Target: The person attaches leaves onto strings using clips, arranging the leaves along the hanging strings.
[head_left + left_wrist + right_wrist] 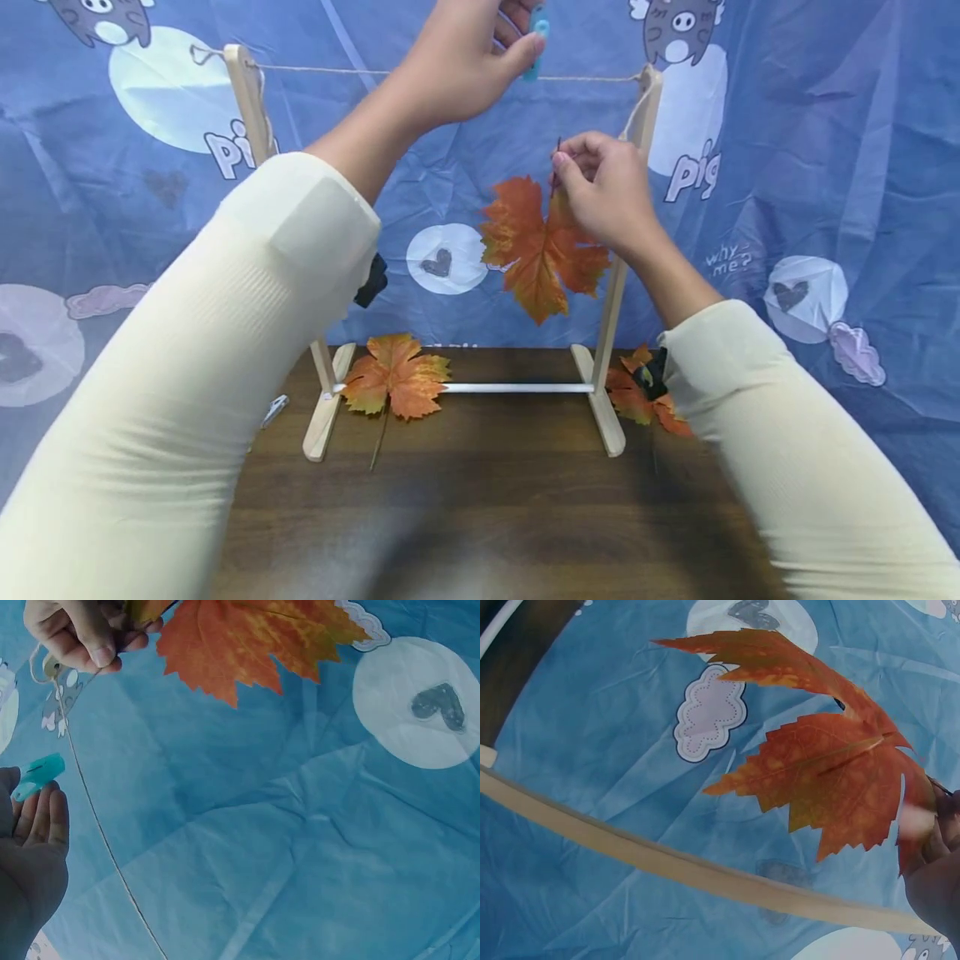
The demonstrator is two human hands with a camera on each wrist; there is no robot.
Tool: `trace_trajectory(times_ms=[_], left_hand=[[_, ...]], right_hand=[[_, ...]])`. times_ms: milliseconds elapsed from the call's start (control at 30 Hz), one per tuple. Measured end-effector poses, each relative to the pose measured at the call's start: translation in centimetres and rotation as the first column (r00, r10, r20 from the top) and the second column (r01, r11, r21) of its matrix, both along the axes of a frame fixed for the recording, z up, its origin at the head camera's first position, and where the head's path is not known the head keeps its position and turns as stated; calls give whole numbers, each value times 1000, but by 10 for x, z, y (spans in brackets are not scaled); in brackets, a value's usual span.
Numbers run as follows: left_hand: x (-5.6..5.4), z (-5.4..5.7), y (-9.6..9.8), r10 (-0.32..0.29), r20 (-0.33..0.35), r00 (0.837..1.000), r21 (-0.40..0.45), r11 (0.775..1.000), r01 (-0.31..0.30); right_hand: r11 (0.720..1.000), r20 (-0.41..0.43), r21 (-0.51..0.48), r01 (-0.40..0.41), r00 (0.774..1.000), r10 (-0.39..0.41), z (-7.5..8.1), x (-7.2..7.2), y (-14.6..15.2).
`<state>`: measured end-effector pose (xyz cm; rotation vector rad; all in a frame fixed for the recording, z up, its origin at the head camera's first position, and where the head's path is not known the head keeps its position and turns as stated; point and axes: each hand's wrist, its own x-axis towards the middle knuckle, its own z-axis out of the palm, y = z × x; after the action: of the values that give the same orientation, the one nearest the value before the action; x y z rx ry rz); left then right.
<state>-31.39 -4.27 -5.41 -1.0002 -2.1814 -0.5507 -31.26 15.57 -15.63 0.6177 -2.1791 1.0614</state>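
Observation:
At the top of the head view, my left hand [468, 67] pinches a turquoise clothespin [537, 42] near the twine [330, 70]. The clothespin [39, 776] also shows in the left wrist view, beside the line. Lower and to the right, my right hand [611, 187] pinches the thin dark stem of an orange maple leaf [543, 250]. This leaf hangs below the fingers, under the twine and left of the right post. In the right wrist view the leaf [825, 772] is seen from the side, and the hand shows only partly at the edge.
A wooden stand with a left post [251, 100] and right post [615, 292] carries the twine; a white rod [517, 388] joins its feet. One leaf [397, 379] lies by the left foot, another [630, 396] beyond the right. A clip [275, 410] lies on the brown table [480, 500].

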Motion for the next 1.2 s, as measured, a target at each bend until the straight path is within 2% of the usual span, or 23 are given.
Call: trace_trajectory(times_ms=[300, 500, 633, 800, 1200], left_hand=[[-8, 3, 17, 13, 58, 998, 51, 999, -16], [-18, -4, 24, -41, 45, 998, 83, 996, 37], [-23, -10, 26, -30, 108, 994, 94, 995, 20], [-24, -13, 30, 21, 188, 982, 82, 996, -37], [-22, -14, 41, 38, 227, 973, 59, 997, -53]], right_hand=[[999, -10, 25, 29, 1000, -29, 3, -1, 2], [998, 1, 35, 47, 999, -47, -1, -5, 2], [996, -1, 53, 76, 997, -76, -6, -7, 3], [995, 2, 52, 82, 997, -83, -7, -10, 4], [995, 5, 33, 94, 996, -95, -5, -9, 6]])
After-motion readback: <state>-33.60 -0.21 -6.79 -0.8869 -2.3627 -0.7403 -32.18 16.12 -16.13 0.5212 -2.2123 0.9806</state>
